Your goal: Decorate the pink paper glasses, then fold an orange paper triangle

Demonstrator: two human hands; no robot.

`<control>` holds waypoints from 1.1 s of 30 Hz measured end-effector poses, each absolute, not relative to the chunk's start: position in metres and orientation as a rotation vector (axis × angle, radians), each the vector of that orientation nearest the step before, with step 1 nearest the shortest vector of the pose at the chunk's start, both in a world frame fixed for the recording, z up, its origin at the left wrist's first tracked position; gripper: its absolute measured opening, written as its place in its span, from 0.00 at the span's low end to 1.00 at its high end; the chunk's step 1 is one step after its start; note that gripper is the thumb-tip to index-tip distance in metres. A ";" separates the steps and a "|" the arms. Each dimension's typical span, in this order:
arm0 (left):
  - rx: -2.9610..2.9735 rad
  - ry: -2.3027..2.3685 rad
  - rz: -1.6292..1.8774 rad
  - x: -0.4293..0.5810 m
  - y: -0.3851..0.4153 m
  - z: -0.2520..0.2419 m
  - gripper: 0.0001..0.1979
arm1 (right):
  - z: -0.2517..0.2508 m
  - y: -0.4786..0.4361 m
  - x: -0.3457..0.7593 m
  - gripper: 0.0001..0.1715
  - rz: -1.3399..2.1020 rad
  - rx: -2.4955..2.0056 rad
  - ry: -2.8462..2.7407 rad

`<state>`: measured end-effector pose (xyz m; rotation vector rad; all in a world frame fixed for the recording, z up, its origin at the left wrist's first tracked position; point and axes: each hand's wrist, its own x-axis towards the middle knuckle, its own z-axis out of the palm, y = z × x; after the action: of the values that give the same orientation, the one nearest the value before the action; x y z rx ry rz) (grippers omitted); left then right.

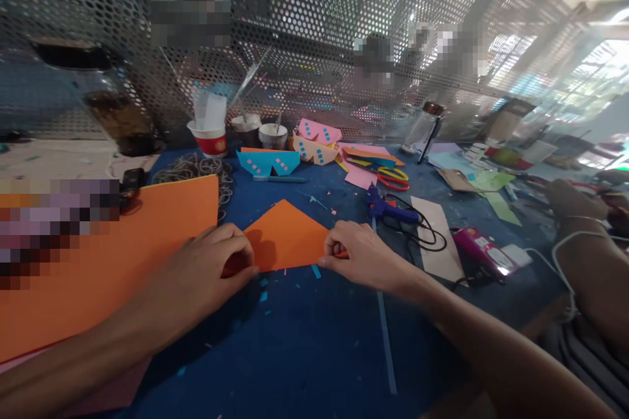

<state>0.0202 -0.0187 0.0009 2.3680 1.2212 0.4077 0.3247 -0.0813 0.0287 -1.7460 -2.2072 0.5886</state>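
An orange folded paper (287, 236) lies on the blue table between my hands, its peak pointing away from me. My left hand (216, 262) pinches the paper's left corner, thumb and fingers together. At the right corner my right hand (358, 252) is closed on the paper, with a bit of orange showing between its fingers. Just beyond the paper lies a blue pen (280, 179). A blue cut paper shape (268, 162) with pink squares stands behind the pen, beside a peach one (315, 151) and a pink one (319, 131).
Large orange sheets (162, 242) lie at left. A blue glue gun (393, 209), scissors (393, 177) and a magenta device (484, 252) are to the right. Cups (209, 139) and a glass bottle (422, 127) stand near the perforated screen. Another person's arm (590, 262) reaches in at right.
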 end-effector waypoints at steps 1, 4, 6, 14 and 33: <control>2.366 1.226 0.406 0.019 -0.019 0.001 0.13 | 0.029 -0.081 0.325 0.11 0.584 -1.747 -2.208; 2.357 1.240 0.388 0.017 -0.020 0.004 0.16 | 0.029 -0.082 0.324 0.11 0.584 -1.742 -2.203; 2.344 1.245 0.385 0.016 -0.021 0.005 0.17 | 0.029 -0.082 0.324 0.11 0.592 -1.737 -2.200; 2.282 1.261 0.382 0.012 -0.021 0.002 0.20 | 0.029 -0.082 0.323 0.11 0.569 -1.774 -2.205; 2.345 1.277 0.444 0.004 -0.018 -0.005 0.12 | 0.030 -0.081 0.323 0.10 0.582 -1.770 -2.194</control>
<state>0.0042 -0.0178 -0.0045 2.3455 1.2771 0.4443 0.3227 -0.0813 0.0298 -1.7695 -2.1939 0.5820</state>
